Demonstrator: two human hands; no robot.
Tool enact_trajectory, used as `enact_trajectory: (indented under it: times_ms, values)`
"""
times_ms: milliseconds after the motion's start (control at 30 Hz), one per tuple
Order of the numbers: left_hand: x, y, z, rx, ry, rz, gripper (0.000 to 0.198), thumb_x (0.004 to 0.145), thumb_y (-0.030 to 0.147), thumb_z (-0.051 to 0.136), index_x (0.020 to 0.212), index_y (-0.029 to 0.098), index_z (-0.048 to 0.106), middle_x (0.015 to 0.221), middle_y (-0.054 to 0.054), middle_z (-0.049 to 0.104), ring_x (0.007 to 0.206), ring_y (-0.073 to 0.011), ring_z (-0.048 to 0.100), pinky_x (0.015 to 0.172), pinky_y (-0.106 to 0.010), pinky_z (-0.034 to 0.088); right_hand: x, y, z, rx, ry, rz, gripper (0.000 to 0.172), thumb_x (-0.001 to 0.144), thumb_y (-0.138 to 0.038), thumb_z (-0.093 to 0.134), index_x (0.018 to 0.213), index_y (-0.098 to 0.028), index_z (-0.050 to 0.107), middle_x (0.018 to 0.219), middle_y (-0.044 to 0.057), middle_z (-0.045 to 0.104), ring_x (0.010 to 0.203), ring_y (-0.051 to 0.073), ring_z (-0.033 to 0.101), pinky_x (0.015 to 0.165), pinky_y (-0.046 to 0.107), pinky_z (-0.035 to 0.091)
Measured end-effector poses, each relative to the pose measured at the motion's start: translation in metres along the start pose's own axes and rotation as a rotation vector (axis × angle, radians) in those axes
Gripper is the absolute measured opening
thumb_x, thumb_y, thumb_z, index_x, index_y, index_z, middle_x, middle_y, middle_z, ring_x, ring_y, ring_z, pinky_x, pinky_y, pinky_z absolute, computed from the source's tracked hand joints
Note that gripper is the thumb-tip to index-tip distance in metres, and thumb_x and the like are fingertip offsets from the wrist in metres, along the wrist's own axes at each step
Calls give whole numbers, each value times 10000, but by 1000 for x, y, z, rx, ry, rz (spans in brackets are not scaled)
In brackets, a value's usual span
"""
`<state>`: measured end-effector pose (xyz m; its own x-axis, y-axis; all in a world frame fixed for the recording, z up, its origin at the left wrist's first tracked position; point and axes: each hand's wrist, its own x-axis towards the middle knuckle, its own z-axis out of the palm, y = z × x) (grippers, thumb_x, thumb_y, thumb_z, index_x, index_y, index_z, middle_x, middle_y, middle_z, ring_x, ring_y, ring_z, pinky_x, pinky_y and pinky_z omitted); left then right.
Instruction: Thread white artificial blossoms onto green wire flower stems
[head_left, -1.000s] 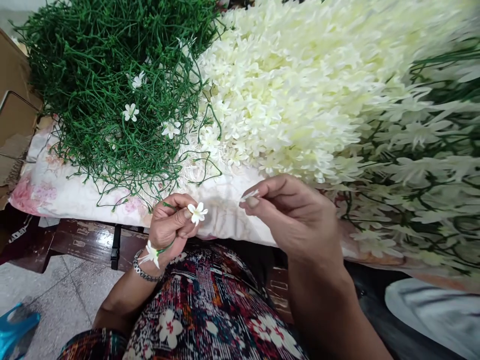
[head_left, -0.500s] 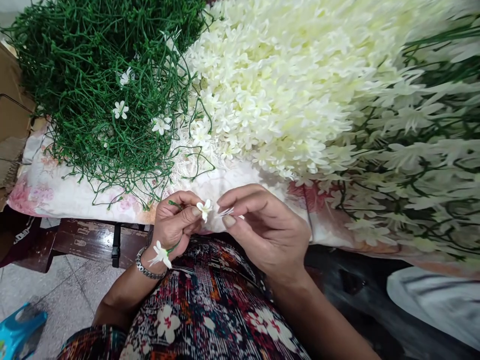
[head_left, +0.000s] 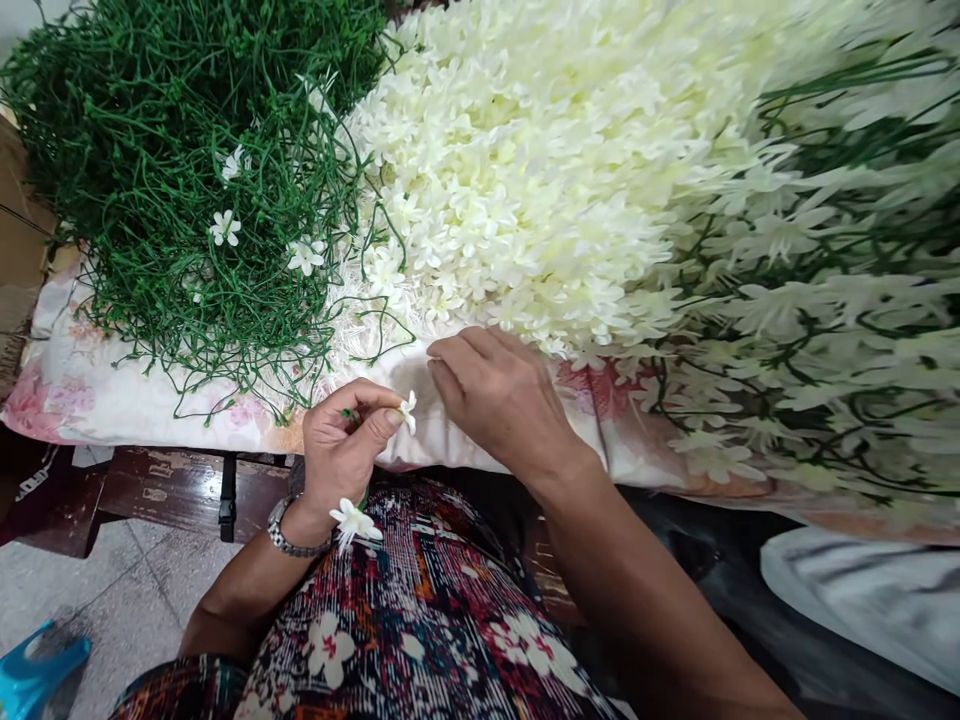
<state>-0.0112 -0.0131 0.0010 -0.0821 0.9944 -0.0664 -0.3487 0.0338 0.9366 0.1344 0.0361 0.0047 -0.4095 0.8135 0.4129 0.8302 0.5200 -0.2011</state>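
Note:
Thumb and forefinger of my left hand [head_left: 349,440] pinch a green artificial stem just behind a small white flower [head_left: 407,411]. A second white flower [head_left: 355,522], with thin white stamens, hangs below that hand near the wrist. My right hand [head_left: 495,390] is held over the cloth, back up, its fingers drawn together; what they hold, if anything, is hidden. Just beyond its fingertips lie loose white stamen threads [head_left: 352,335] and the near edge of a large heap of creamy white petals [head_left: 510,190].
A tangled mound of green plastic stems [head_left: 187,150] fills the left, dotted with a few white flowers. Finished white flowers on stems [head_left: 810,310] lie at right. All rest on a floral cloth [head_left: 165,400]. Below left are a dark wooden bench [head_left: 172,490] and a blue plastic object [head_left: 41,665].
My right hand has moved up and away from the left hand, turning its back upward; the white stamens seen in its fingers no longer show. My left hand keeps its pinch.

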Motion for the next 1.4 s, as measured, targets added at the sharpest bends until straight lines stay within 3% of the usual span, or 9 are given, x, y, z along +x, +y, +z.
enact_trajectory:
  times_ms: [100,200,300,433,1067,1400]
  values:
    - [1,-1,0,36,15,11,56,678,206,668,711,167,644,565,39,517,397,-16,352,382,-176,255,-1,0,-5,-14,-16,-22,154,791,-159,455,838,-139,600,753,82,583,733,193,532,645,321,438]
    - [1,-1,0,65,10,22,38,687,202,662,713,179,647,583,39,537,415,-18,369,409,-174,285,-6,-5,-20,292,55,-15,155,782,-192,512,909,-140,585,808,74,588,775,161,544,686,292,453]
    - [1,-1,1,94,11,30,20,697,199,651,711,186,645,601,38,553,447,-27,398,436,-171,311,-11,-11,-31,617,-4,-35,86,766,-184,545,836,-154,584,763,40,585,715,113,547,634,242,457]
    - [1,0,1,139,-10,52,19,708,199,637,718,185,643,635,22,572,500,-48,439,466,-178,334,-13,-15,-32,776,-39,-28,84,751,-149,551,827,-161,585,747,28,586,696,104,547,604,237,458]
    - [0,6,1,374,-63,212,57,732,130,592,744,164,636,645,18,546,593,-75,476,550,-196,367,-18,-13,-20,854,-47,7,149,722,-80,551,829,-176,590,738,16,587,682,98,548,587,239,456]
    - [0,7,2,466,-59,233,57,735,143,586,741,165,639,647,11,560,582,-78,488,539,-197,380,-20,-16,-19,729,-23,44,159,716,-62,502,798,-187,555,718,14,573,671,105,538,589,245,445]
